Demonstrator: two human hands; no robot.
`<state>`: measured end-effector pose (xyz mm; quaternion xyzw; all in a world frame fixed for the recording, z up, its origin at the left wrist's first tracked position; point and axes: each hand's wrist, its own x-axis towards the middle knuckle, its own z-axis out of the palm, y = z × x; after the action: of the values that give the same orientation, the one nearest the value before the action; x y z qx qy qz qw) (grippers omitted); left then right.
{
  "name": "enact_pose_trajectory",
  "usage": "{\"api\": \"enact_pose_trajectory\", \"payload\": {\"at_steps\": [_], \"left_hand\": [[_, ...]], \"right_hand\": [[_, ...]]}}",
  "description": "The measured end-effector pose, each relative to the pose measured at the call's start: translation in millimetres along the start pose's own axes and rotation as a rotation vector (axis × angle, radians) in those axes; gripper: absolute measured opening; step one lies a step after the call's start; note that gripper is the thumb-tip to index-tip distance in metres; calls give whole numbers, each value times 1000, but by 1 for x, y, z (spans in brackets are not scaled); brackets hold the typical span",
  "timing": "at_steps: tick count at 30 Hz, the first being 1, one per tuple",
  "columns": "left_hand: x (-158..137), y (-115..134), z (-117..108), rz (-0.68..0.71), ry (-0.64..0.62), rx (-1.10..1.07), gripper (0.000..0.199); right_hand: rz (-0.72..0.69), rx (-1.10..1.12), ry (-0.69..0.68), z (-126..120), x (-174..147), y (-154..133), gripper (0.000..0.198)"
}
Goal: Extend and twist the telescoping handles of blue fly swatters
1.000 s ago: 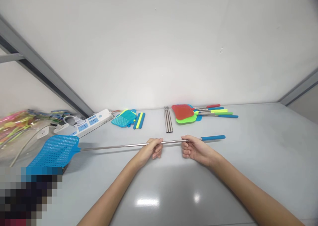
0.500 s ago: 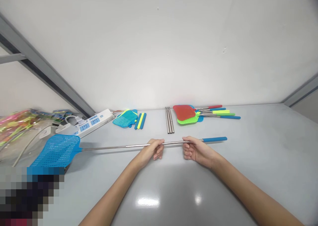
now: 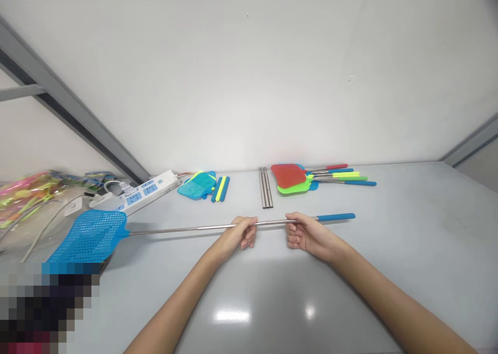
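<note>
A fly swatter (image 3: 93, 235) with a blue mesh head, an extended metal rod and a blue grip lies across both my hands, head to the left. My left hand (image 3: 241, 232) is closed around the middle of the rod. Nearer the blue grip, my right hand (image 3: 305, 234) pinches the same rod between thumb and fingers. Behind my hands lie metal tubes (image 3: 266, 188) side by side. To their right is a pile of fly swatters (image 3: 290, 178) with red, green and blue heads. Left of the tubes are loose grips (image 3: 220, 189) in blue and yellow beside loose mesh heads (image 3: 197, 185).
A white power strip (image 3: 150, 190) with plugs and cables stands at the left, near plastic bags (image 3: 29, 196) of colourful items. A wall (image 3: 249, 84) closes off the back of the grey table (image 3: 408, 240). A blurred, pixelated patch covers the lower left corner.
</note>
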<state>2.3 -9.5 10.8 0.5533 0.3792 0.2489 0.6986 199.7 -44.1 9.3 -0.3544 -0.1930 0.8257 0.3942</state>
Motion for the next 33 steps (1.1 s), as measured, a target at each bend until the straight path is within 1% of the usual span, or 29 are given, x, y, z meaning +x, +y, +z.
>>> {"api": "enact_pose_trajectory", "payload": {"at_steps": [5,12,16,19,24,30,33], "left_hand": [[0,-1,0,9,11,-9,42],[0,0,-1,2,-11,-33,42],[-1,3,-1,-15,-14,-95,40],[-1,5,-3,-44,-34,-154,39],[-1,7,-5,-76,-56,-176,37],[-1,6,-7,-64,-51,-161,37],[-1,5,-8,-50,-30,-199,38]], "right_hand": [[8,-1,-7,1,0,-1,27],[8,-25,-11,2,0,-1,28],[3,-36,-30,2,0,0,28],[-17,-28,-38,1,1,1,26],[-34,-37,-26,0,2,0,25],[-71,-2,-16,3,1,-1,26],[-103,-20,7,4,1,-2,27]]}}
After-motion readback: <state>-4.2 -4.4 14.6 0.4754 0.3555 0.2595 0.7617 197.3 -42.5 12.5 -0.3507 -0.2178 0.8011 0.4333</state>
